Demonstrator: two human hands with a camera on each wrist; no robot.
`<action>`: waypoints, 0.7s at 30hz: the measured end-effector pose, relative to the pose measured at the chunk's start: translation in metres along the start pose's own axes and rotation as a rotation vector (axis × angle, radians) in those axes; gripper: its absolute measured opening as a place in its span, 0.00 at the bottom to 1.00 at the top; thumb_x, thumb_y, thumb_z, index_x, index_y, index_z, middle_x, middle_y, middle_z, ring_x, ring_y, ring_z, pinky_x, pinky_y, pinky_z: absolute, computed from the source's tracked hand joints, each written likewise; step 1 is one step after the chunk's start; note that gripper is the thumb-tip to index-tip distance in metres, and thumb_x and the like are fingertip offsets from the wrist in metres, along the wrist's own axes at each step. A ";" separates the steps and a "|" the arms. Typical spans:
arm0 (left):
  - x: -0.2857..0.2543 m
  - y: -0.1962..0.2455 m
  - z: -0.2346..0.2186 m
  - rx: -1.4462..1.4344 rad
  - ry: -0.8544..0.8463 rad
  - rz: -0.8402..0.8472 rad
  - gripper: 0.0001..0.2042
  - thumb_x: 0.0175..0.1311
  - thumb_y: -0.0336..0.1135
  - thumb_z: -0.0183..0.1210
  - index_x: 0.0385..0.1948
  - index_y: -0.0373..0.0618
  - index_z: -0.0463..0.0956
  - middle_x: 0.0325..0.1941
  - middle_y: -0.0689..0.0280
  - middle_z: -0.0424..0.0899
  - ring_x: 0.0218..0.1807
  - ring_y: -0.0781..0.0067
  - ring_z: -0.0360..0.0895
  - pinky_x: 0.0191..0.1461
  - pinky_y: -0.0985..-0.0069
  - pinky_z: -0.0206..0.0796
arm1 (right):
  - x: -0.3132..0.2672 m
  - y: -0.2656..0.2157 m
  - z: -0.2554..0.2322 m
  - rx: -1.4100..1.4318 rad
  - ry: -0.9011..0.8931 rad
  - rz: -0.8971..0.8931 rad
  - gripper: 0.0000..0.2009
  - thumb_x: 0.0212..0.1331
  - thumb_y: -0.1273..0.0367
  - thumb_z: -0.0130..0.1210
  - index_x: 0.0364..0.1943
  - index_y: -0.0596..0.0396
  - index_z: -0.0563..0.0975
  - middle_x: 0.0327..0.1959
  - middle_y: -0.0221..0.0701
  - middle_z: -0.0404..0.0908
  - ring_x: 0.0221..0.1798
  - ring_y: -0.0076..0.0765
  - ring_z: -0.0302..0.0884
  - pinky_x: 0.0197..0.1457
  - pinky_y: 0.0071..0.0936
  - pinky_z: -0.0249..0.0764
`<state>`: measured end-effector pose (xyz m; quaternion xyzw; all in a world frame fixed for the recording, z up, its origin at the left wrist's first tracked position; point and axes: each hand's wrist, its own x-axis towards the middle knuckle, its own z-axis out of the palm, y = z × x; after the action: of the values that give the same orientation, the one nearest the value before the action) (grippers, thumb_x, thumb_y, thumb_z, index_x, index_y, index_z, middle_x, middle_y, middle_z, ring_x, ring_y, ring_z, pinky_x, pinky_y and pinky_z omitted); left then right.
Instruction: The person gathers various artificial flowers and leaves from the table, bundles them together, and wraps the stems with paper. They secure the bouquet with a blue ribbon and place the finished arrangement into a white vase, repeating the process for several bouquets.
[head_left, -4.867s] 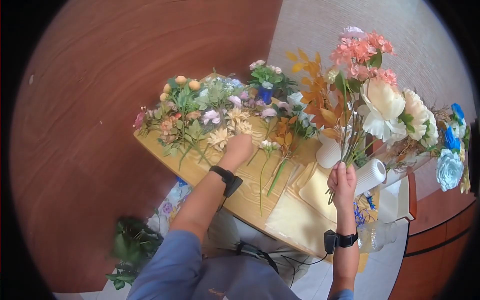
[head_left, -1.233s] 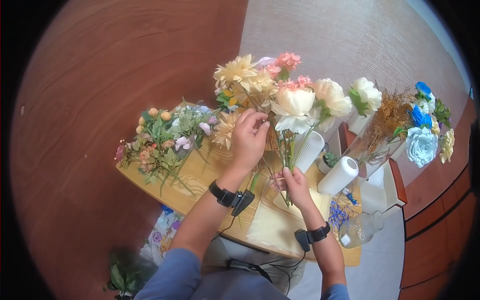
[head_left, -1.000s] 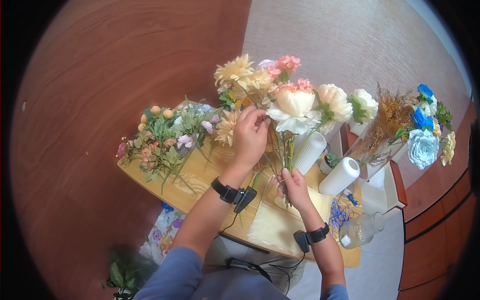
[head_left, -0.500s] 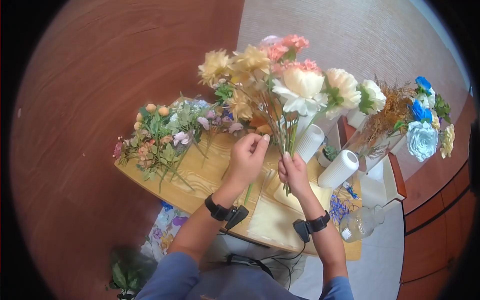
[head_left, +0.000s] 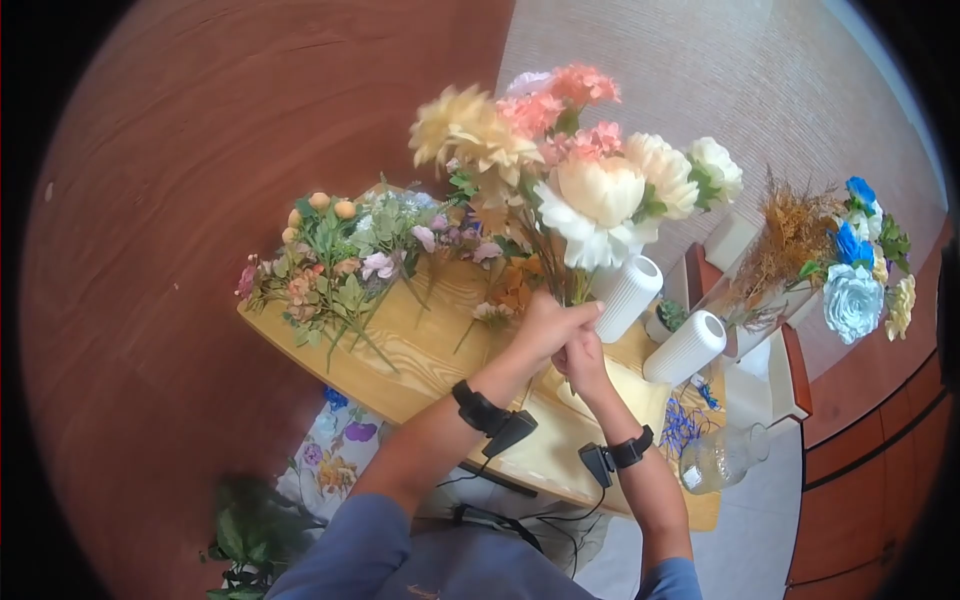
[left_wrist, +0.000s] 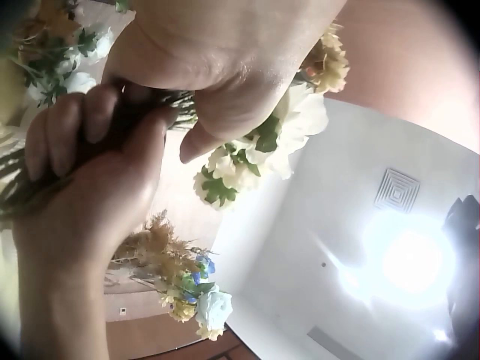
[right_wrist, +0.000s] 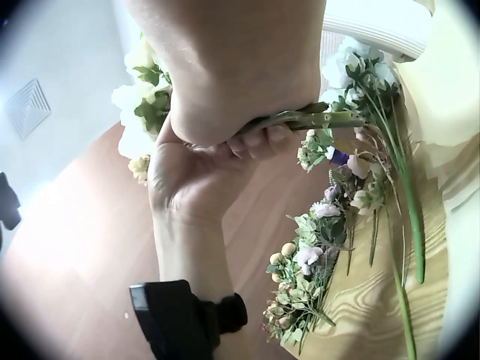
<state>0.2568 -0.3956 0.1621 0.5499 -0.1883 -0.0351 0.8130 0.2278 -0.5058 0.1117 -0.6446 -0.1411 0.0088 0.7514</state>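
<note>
A bouquet of long-stemmed flowers [head_left: 597,190] stands upright before me, with cream and white blooms, coral clusters and beige dahlias [head_left: 478,130]. My left hand [head_left: 550,325] wraps round its stems just below the leaves, thumb pointing right. Directly beneath, my right hand [head_left: 583,362] grips the same stems, and the two hands overlap. In the left wrist view the right hand [left_wrist: 90,165] has its fingers curled over the stem bundle [left_wrist: 19,176]. Cut stem ends [right_wrist: 337,120] poke out past the hands in the right wrist view.
Loose flower sprigs [head_left: 345,270] lie on the left of the wooden table [head_left: 425,330]. Two ribbed white vases [head_left: 688,347], a small potted plant [head_left: 668,318], blue ribbon [head_left: 683,425] and a glass vase [head_left: 722,458] are on the right, near cream wrapping sheets [head_left: 545,450].
Beige dahlias have joined the bouquet since the earliest frame. My left hand has moved from among the flower heads down and right onto the stems, against the right hand.
</note>
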 end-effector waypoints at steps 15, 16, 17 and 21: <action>0.012 0.001 -0.010 0.089 0.026 -0.174 0.18 0.62 0.48 0.60 0.24 0.39 0.74 0.18 0.66 0.75 0.21 0.77 0.72 0.26 0.77 0.66 | -0.004 -0.003 -0.003 -0.282 0.039 0.005 0.09 0.60 0.69 0.57 0.39 0.60 0.74 0.36 0.27 0.76 0.38 0.20 0.72 0.38 0.18 0.69; 0.013 0.000 -0.013 0.077 0.033 -0.246 0.18 0.62 0.48 0.60 0.22 0.41 0.73 0.16 0.68 0.73 0.19 0.78 0.70 0.25 0.78 0.65 | -0.007 -0.002 -0.005 -0.296 0.020 0.005 0.09 0.60 0.69 0.58 0.38 0.59 0.74 0.34 0.26 0.75 0.36 0.19 0.72 0.36 0.18 0.68; 0.017 -0.005 -0.015 0.004 0.038 -0.212 0.18 0.63 0.47 0.59 0.20 0.44 0.71 0.15 0.70 0.71 0.17 0.80 0.67 0.23 0.79 0.62 | -0.009 -0.001 -0.007 -0.309 0.001 0.005 0.09 0.59 0.68 0.59 0.37 0.58 0.74 0.31 0.25 0.75 0.34 0.18 0.72 0.34 0.17 0.68; 0.018 0.009 -0.015 -0.297 -0.044 -0.210 0.19 0.65 0.44 0.58 0.16 0.53 0.62 0.11 0.79 0.57 0.12 0.86 0.53 0.16 0.83 0.49 | -0.014 -0.011 -0.003 -0.336 0.014 0.080 0.10 0.60 0.66 0.59 0.35 0.57 0.73 0.27 0.23 0.75 0.29 0.18 0.73 0.32 0.17 0.68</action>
<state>0.2777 -0.3841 0.1705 0.4397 -0.1405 -0.1590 0.8727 0.2129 -0.5136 0.1193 -0.7664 -0.1099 0.0105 0.6328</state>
